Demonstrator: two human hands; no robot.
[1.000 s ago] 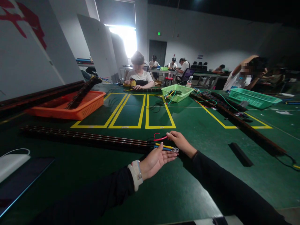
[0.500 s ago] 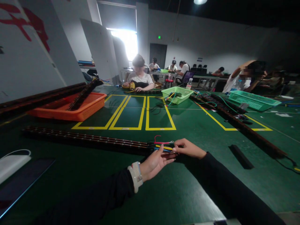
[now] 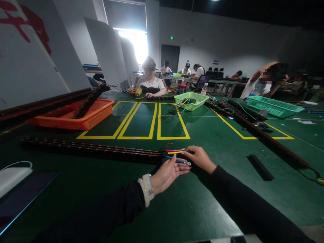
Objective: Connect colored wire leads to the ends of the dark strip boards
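Note:
A long dark bar [image 3: 86,148] lies across the green table [image 3: 192,209], ending at short red [image 3: 172,150], yellow [image 3: 174,153] and blue [image 3: 177,160] wires with metal lugs. My left hand [image 3: 168,172], a white watch on its wrist, lies palm up with fingers stretched under the blue wire's lug. My right hand [image 3: 201,158] has its fingers closed at the tip of the yellow wire, beside the red one.
An orange basket [image 3: 73,114] stands at the left, a light green basket [image 3: 191,100] with wires at the back, a teal basket [image 3: 274,106] at the right. Another dark bar [image 3: 255,131] and a small black block [image 3: 260,167] lie right. A white device [image 3: 11,175] rests near left. People sit behind.
My right hand has shifted from the lower wires up to the yellow wire's tip next to the red one. My left hand stays stretched under the blue wire.

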